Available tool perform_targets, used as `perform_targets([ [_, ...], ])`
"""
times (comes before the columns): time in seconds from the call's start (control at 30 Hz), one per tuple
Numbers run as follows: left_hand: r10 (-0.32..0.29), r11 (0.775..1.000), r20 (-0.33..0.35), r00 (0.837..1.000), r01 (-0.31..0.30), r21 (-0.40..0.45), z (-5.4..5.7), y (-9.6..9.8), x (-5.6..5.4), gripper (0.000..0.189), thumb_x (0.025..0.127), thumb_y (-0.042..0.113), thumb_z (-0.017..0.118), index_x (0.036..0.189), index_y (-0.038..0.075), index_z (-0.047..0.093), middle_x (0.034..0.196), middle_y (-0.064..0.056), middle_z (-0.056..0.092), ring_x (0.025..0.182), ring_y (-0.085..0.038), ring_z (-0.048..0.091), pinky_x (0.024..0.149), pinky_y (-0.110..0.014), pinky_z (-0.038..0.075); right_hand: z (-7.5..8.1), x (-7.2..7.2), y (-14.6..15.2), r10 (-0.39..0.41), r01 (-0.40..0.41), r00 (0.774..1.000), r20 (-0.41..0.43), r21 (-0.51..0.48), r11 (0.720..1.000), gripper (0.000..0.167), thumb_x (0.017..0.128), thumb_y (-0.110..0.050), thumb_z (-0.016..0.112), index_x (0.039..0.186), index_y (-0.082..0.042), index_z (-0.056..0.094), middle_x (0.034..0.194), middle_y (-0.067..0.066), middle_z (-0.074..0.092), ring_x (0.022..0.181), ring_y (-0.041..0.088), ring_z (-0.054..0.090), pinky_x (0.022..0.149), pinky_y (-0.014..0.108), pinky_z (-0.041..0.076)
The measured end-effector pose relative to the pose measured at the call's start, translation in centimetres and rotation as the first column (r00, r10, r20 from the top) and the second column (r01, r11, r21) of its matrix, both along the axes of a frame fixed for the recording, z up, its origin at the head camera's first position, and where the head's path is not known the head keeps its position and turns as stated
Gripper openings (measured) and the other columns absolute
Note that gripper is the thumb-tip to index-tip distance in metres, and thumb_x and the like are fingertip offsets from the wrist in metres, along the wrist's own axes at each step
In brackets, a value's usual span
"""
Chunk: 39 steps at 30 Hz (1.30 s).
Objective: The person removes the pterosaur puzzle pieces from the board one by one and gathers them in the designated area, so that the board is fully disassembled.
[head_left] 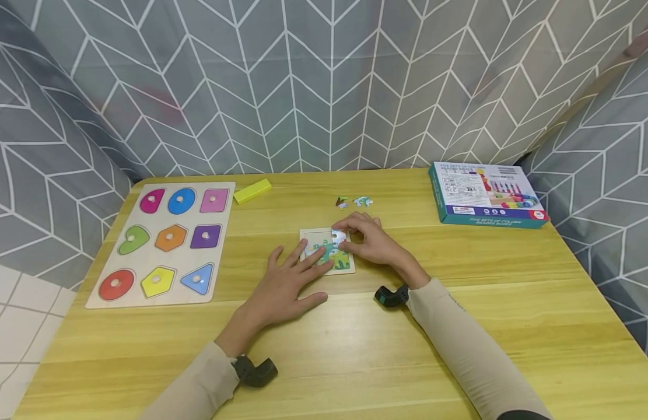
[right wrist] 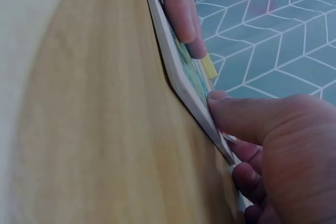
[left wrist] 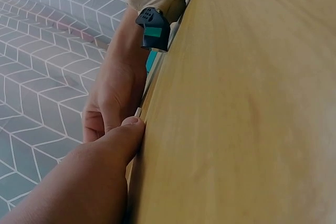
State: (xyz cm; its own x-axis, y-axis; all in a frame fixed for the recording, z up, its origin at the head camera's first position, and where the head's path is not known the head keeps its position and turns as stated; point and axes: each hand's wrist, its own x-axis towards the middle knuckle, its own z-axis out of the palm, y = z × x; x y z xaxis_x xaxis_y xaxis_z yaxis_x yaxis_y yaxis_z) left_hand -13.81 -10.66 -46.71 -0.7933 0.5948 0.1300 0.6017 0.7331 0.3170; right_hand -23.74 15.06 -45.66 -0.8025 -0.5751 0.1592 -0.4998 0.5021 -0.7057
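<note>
A small square jigsaw puzzle in a pale wooden tray (head_left: 346,269) lies mid-table, mostly filled with a green and blue picture. Spread fingers of my left hand (head_left: 284,290) rest across its left part. At the upper right corner, my right hand (head_left: 373,240) pinches a jigsaw piece (head_left: 338,236) between thumb and fingers, over the tray. From the right wrist, the right thumb (right wrist: 239,114) appears at the edge of the tray (right wrist: 184,85); the piece is mostly hidden there. In the left wrist view, my left hand (left wrist: 100,166) partly covers the right hand (left wrist: 118,90).
Two loose jigsaw pieces, one brownish-green (head_left: 342,202) and one green-white (head_left: 363,201), lie behind the tray. A wooden shape board (head_left: 145,262) with knobbed pieces is at left, near a yellow block (head_left: 252,191). A bead-set box (head_left: 489,195) stands back right, before a patterned curtain (head_left: 329,87).
</note>
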Motion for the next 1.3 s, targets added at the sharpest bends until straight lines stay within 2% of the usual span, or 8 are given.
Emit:
perform_targets([
  [0.47,0.002,1.000,0.001,1.000,-0.002,0.000,0.10,-0.07,-0.04,0.062,0.101,0.061,0.046,0.158,0.038,0.037,0.169,0.009,0.026,0.161,-0.029,0.011,0.120,-0.068,0.008,-0.20,-0.03,-0.41,-0.032,0.032,0.999,-0.002,-0.048,0.998,0.038,0.090,-0.015,0.078,0.128,-0.015,0.071,0.101,0.004,0.061,0.087,0.020,0.047,0.083,0.038,0.021],
  [0.73,0.002,1.000,0.001,1.000,-0.002,-0.009,0.05,-0.12,0.01,0.061,0.101,0.061,0.046,0.157,0.039,0.037,0.169,0.010,0.026,0.161,-0.029,0.011,0.120,-0.067,0.009,-0.22,0.25,-0.56,-0.015,0.014,1.000,-0.023,-0.023,1.000,0.039,0.090,-0.018,0.079,0.128,-0.013,0.071,0.102,0.004,0.061,0.082,0.019,0.044,0.080,0.038,0.018],
  [1.3,0.001,1.000,0.008,1.000,-0.001,-0.005,0.06,0.06,0.05,0.061,0.101,0.061,0.046,0.157,0.038,0.037,0.169,0.009,0.025,0.161,-0.028,0.010,0.120,-0.068,0.008,-0.51,0.24,-0.60,-0.041,0.041,0.998,-0.057,-0.008,0.999,0.041,0.088,-0.022,0.081,0.127,-0.012,0.072,0.101,0.003,0.060,0.080,0.016,0.043,0.079,0.037,0.019],
])
